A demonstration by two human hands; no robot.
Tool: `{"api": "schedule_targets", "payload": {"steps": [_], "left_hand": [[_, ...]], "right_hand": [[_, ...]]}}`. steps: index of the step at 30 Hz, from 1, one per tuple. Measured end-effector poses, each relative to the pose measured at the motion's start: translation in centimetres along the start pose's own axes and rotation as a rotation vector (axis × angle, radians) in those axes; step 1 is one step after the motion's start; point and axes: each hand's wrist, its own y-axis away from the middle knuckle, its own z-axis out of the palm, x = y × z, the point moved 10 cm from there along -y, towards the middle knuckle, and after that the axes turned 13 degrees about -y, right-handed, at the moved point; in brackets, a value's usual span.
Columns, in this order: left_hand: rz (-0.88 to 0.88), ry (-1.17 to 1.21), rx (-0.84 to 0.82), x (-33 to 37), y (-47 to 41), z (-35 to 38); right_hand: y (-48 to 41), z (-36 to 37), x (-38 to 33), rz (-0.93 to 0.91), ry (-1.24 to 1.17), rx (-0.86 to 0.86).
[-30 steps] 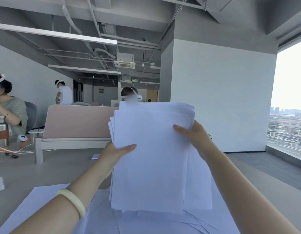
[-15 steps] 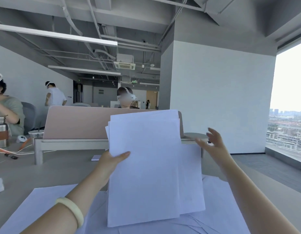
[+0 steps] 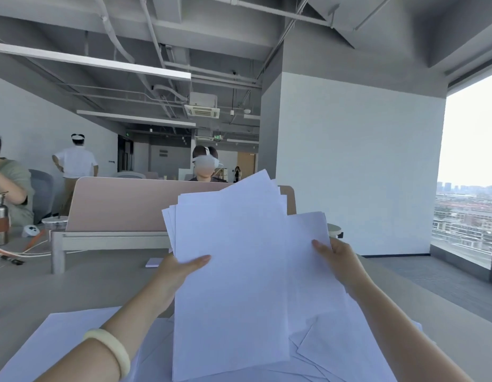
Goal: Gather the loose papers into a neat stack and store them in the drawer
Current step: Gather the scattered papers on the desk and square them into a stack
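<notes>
The left hand (image 3: 175,274) is clamping the left edge of the papers (image 3: 231,277), thumb lying across the front sheet, and is holding them upright above the surface (image 3: 74,288). The right hand (image 3: 339,260) is pinching the right edge, where several sheets are fanning out askew. More loose sheets (image 3: 347,351) are lying flat on the surface beneath. All sheets are showing blank white faces, with no writing readable anywhere. A pale bangle (image 3: 112,351) is circling the left wrist. A pink divider (image 3: 123,205) is standing behind.
</notes>
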Motion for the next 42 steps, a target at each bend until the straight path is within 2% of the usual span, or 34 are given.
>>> {"api": "schedule_targets", "payload": {"steps": [4, 7, 12, 18, 25, 30, 32, 36, 38, 42], "left_hand": [[0.009, 0.000, -0.014, 0.3, 0.3, 0.3], [0.015, 0.007, -0.019, 0.6, 0.6, 0.3], [0.039, 0.055, -0.017, 0.9, 1.0, 0.4], [-0.042, 0.062, 0.081, 0.0, 1.0, 0.1], [0.000, 0.026, 0.162, 0.8, 1.2, 0.4], [-0.010, 0.021, 0.103, 0.7, 1.0, 1.3], [-0.022, 0.037, 0.078, 0.6, 1.1, 1.4], [-0.064, 0.054, 0.003, -0.4, 1.3, 1.7], [-0.067, 0.042, -0.009, -0.8, 1.2, 1.8], [-0.049, 0.025, -0.038, -0.5, 1.1, 2.4]], "right_hand": [[-1.1, -1.0, -3.9, -0.097, 0.082, 0.023], [-1.7, -0.9, -6.1, -0.123, 0.169, -0.029], [-1.7, -1.0, -3.8, -0.004, 0.272, -0.162], [0.2, -0.2, 0.5, 0.193, 0.151, -0.332], [-0.8, -2.6, 1.3, 0.100, 0.098, -0.092], [-0.9, -3.6, 0.7, 0.027, 0.138, -0.007], [-0.6, -3.2, 0.3, 0.019, 0.073, -0.040], [-0.3, -2.0, 2.3, 0.118, -0.006, -0.138], [-0.3, -2.6, 2.9, 0.117, 0.046, -0.073], [-0.5, -3.3, 0.3, -0.007, 0.131, 0.063]]}}
